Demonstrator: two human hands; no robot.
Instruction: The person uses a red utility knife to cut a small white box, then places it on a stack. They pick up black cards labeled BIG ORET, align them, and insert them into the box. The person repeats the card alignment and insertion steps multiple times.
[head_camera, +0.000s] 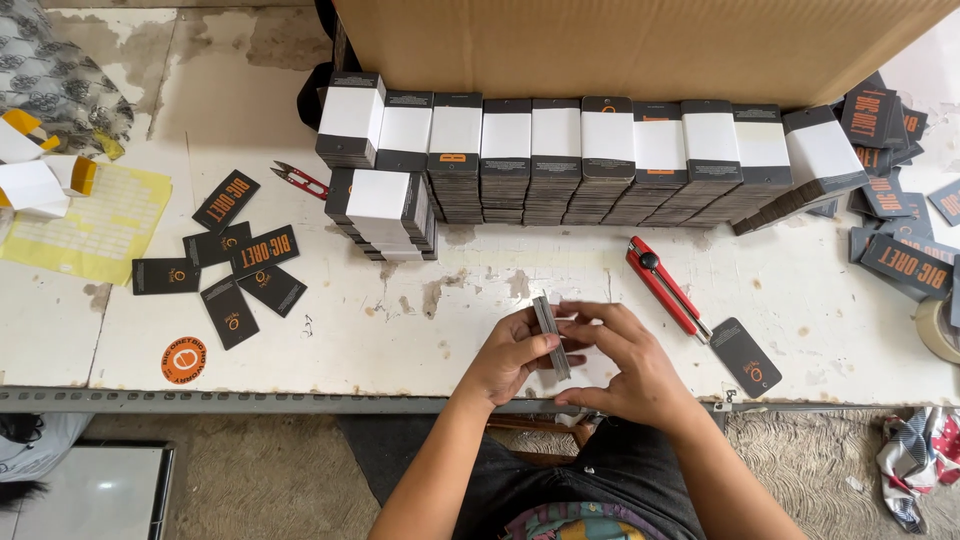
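Both hands grip a thin stack of dark tags just above the tabletop: left hand pinches it, right hand wraps round w/ fingers. Best to keep edges even & squeeze snug.

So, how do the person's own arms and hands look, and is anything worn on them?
Both forearms are bare up to the bottom edge of the picture: no sleeves show. The left hand and the right hand wear no gloves, and I see no ring, watch or bracelet on either. The fingernails look short and unpainted, though they are small in this view. There are no marks or bandages that I can tell.
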